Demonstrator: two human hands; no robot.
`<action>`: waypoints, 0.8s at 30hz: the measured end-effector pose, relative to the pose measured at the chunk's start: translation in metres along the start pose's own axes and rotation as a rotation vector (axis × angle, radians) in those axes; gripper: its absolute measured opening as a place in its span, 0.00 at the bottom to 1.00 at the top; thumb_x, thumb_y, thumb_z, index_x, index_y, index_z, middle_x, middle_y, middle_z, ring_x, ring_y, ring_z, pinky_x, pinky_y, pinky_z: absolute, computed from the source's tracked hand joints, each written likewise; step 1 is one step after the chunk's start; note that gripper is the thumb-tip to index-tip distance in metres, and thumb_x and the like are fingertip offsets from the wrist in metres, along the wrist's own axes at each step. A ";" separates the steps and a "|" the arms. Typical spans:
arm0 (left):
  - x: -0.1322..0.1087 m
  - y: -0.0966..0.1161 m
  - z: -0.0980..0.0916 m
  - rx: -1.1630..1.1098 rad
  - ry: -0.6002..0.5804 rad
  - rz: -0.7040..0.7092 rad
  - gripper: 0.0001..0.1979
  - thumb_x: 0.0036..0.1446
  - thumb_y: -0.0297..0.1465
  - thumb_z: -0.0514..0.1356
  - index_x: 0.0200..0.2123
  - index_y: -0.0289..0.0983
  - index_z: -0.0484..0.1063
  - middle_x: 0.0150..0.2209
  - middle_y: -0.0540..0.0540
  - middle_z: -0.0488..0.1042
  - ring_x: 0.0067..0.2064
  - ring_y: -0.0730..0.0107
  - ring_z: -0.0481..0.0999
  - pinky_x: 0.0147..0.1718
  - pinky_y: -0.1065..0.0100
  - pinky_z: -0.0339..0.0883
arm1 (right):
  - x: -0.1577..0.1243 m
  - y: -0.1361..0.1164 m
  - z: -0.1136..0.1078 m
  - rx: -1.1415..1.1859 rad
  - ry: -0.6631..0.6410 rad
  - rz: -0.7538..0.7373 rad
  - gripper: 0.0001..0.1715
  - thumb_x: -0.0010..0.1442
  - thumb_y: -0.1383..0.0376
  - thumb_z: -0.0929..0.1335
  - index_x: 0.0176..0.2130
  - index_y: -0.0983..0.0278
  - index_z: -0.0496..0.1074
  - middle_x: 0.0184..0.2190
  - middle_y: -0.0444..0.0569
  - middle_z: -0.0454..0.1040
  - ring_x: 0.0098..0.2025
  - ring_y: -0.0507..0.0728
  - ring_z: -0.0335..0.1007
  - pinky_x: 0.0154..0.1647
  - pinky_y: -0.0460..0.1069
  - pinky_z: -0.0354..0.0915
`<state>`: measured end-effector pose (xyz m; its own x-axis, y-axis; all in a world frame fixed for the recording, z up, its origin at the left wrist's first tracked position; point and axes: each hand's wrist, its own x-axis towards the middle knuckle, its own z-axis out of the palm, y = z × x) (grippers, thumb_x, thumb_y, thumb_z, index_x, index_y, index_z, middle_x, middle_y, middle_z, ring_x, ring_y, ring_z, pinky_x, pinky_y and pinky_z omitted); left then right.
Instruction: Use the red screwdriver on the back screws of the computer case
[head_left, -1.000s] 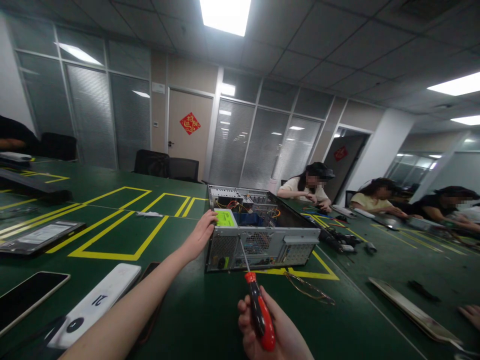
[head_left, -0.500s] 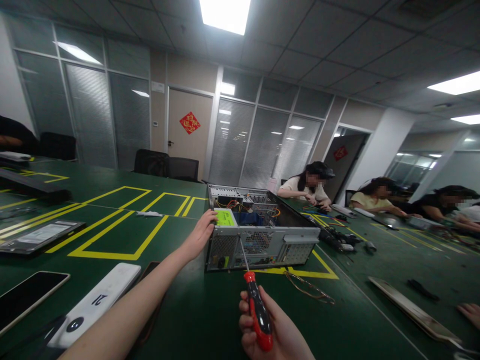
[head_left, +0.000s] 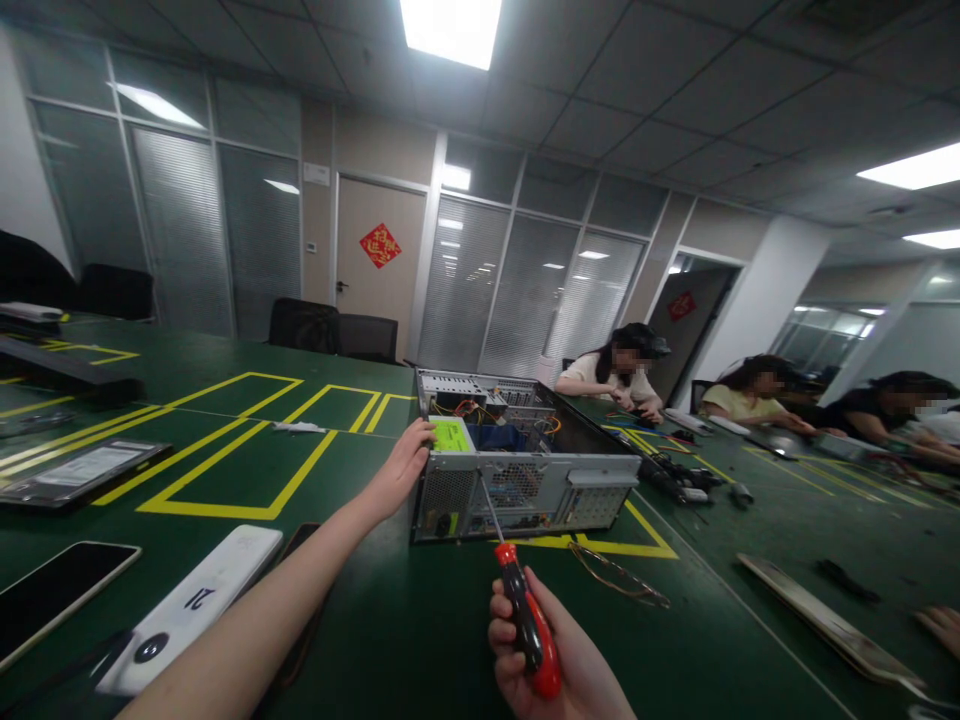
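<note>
An opened computer case (head_left: 600,470) lies on the green table with its rear panel toward me. My left hand (head_left: 407,468) grips its left corner, fingers over the edge by the power supply (head_left: 450,436), which bears a bright green label. In my right hand (head_left: 574,650) is a screwdriver (head_left: 531,630) with a red and black handle, fingers wrapped round it. Its shaft slants up to the rear panel, and the tip appears to meet it just right of the power supply's grille. Any screw there is too small to make out.
Left of me lie a hard drive (head_left: 86,472), a phone (head_left: 60,595) and a white device (head_left: 199,605) marked 21. Eyeglasses (head_left: 619,577) rest right of the case's front. Dark cables (head_left: 679,478) and a long flat piece (head_left: 829,615) lie further right. Several people sit beyond.
My right hand and the screwdriver handle have shifted slightly right, and the handle has turned so more black shows. The tip stays at the same spot. My left hand and the case have not moved.
</note>
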<state>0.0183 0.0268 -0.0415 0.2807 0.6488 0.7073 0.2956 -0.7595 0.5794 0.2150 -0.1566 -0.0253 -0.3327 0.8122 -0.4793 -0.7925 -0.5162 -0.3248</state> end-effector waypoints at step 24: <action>0.001 0.004 0.000 -0.011 0.009 -0.019 0.21 0.62 0.46 0.40 0.46 0.39 0.63 0.56 0.41 0.61 0.64 0.61 0.50 0.62 0.54 0.44 | 0.002 0.002 -0.005 0.016 -0.112 -0.001 0.14 0.51 0.62 0.71 0.32 0.68 0.65 0.22 0.39 0.64 0.18 0.41 0.54 0.14 0.35 0.49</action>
<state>0.0197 0.0238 -0.0383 0.2672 0.6629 0.6994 0.2908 -0.7474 0.5974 0.2153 -0.1576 -0.0310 -0.3861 0.8385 -0.3845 -0.8008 -0.5116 -0.3115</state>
